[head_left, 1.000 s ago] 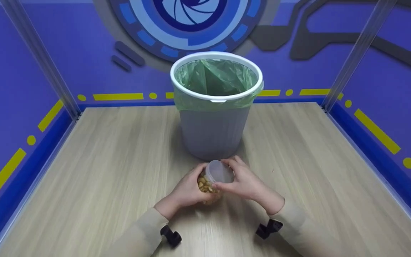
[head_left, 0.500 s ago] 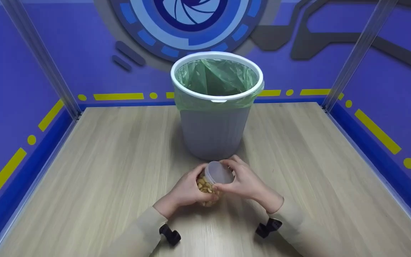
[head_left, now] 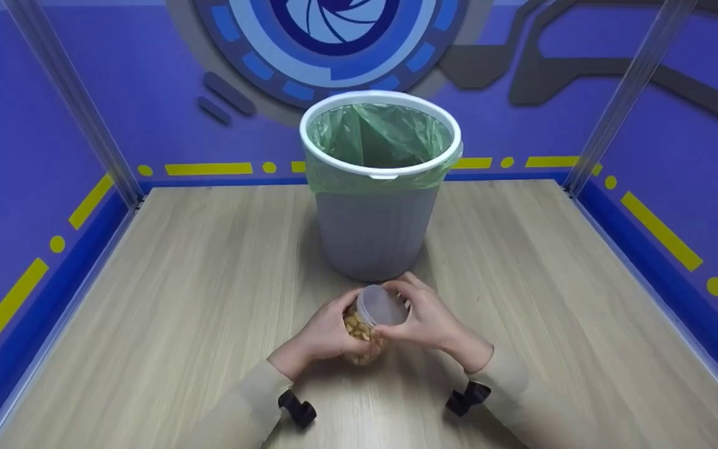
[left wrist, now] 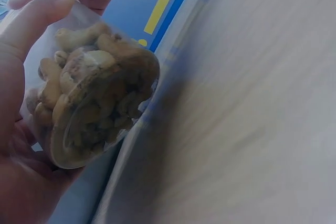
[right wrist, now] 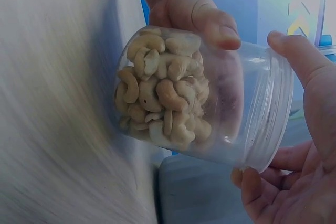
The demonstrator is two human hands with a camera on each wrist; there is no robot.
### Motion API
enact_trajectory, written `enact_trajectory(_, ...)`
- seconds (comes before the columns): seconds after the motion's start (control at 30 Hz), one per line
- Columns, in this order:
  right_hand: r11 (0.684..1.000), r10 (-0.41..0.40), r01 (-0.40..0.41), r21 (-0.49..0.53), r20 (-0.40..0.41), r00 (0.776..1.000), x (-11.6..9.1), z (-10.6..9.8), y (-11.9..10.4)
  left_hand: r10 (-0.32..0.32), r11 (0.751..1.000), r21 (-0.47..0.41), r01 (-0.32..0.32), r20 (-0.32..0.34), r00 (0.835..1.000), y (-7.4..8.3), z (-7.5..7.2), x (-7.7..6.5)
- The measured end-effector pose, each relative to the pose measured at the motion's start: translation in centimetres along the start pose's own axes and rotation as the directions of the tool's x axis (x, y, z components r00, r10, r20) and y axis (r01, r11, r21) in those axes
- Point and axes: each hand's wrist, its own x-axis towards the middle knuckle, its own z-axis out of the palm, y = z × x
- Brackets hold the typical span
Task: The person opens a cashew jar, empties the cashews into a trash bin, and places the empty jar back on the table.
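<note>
My left hand grips a clear plastic jar around its side, with the thumb and fingers on opposite sides. Cashews fill roughly the lower half of the jar. At the jar's mouth sits a translucent lid, and my right hand pinches its edge between thumb and fingers. In the head view the jar leans with its lid toward the right hand. The left wrist view shows the jar's round base from below, held above the table.
A grey trash bin with a green liner stands just beyond the hands. The wooden table is bordered by blue-purple panels at the back and sides. Black wrist mounts sit on both sleeves.
The lid end of the jar has come slightly down and toward me, and more of the jar's base shows below the left hand. Both hands keep their hold.
</note>
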Motion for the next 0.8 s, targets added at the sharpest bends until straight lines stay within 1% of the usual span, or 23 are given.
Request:
enact_trajectory(0.1, 0.999, -0.031, 0.031, 0.015, 0.021, 0.999, 0.0, -0.2, 0.1, 0.012, 0.999, -0.041, -0.011, 0.036, 0.999, -0.1, -0.1, 0.0)
enact_trajectory(0.23, 0.995, -0.08, 0.076, 0.061, 0.07, 0.994, 0.0, -0.8, 0.2, 0.023, 0.993, -0.116, -0.013, 0.089, 0.996, -0.1, -0.3, 0.0)
enact_trajectory(0.37, 0.993, -0.1, 0.092, 0.076, 0.1, 0.99, 0.1, -1.2, 0.4, 0.01, 0.991, -0.133, 0.004, 0.105, 0.994, 0.1, -0.4, 0.0)
enact_trajectory(0.43, 0.993, -0.094, 0.085, 0.081, 0.119, 0.988, 0.1, -1.4, 0.4, 0.004, 0.991, -0.133, 0.01, 0.107, 0.994, 0.1, -0.3, 0.0)
enact_trajectory(0.57, 0.996, -0.041, 0.029, 0.088, 0.143, 0.989, -0.1, -1.4, 0.1, -0.006, 0.989, -0.144, 0.018, 0.084, 0.996, 0.0, -0.2, 0.0)
enact_trajectory(0.67, 0.996, 0.047, -0.057, 0.068, 0.137, 0.99, -0.1, -1.2, -0.3, -0.022, 0.989, -0.148, 0.029, 0.049, 0.999, -0.1, -0.1, 0.1)
enact_trajectory(0.8, 0.987, 0.153, -0.157, 0.027, 0.111, 0.982, -0.2, -0.8, -0.8, -0.036, 0.99, -0.135, 0.036, 0.009, 0.999, -0.3, 0.0, 0.1)
